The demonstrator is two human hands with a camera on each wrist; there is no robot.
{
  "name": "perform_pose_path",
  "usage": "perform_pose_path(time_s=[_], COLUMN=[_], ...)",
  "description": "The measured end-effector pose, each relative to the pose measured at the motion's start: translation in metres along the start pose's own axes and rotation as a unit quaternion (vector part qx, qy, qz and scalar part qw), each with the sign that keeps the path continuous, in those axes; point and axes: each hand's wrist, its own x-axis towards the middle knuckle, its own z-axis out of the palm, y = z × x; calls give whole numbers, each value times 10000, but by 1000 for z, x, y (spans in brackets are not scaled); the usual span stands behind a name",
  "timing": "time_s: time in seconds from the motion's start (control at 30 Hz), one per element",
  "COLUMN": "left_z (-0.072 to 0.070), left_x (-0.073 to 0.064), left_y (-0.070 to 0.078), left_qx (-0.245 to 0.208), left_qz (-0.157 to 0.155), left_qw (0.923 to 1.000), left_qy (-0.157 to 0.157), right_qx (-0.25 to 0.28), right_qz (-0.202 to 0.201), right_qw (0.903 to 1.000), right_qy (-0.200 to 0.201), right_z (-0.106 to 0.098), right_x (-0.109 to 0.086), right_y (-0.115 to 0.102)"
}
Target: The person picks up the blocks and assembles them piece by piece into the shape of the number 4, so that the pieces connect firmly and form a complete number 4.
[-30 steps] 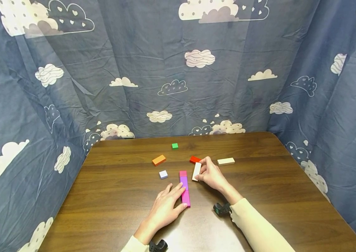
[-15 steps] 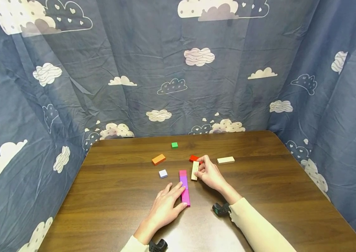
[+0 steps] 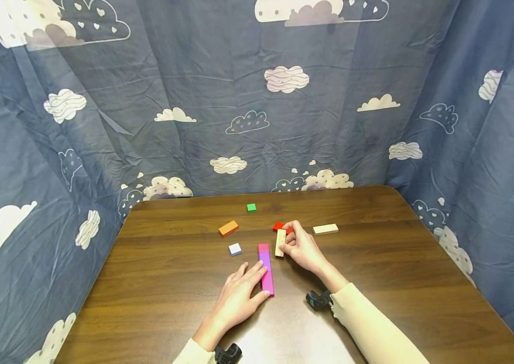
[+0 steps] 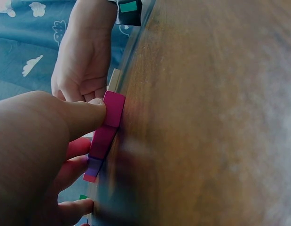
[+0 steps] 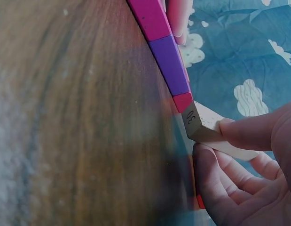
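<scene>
A cream wooden block [image 3: 280, 244] with a dark marking on one end is pinched between thumb and fingers of my right hand [image 3: 303, 249]. It stands lengthwise just right of a straight row of magenta [image 3: 268, 284], purple [image 3: 264, 260] and pink [image 3: 263, 247] blocks. My left hand [image 3: 237, 299] rests on that row from the left, fingers extended over the purple and magenta part. Its thumb [image 4: 91, 115] touches the magenta block at the near end. Partly behind the right fingers lies a red block [image 3: 277, 226].
On the brown wooden table [image 3: 156, 283] lie an orange block [image 3: 228, 229], a small pale-blue block [image 3: 235, 249] and a green one [image 3: 251, 207] farther back. Another cream block [image 3: 325, 229] lies to the right. A cloud-patterned curtain [image 3: 220, 91] hangs behind the table.
The cream block has turned in my right fingers and shifted slightly left, closer to the coloured row. My left hand stays on the row.
</scene>
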Motion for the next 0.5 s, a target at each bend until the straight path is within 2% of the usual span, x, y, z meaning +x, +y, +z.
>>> perform_pose_path(time_s=[0.5], left_z=[-1], left_x=[0], left_y=[1], left_qx=[-57], left_qz=[-14], left_qw=[10000], left_qy=[-5], right_qx=[270], right_qz=[105], right_qw=[9996], right_qy=[43], right_z=[-5], right_x=[12], right_y=[-8])
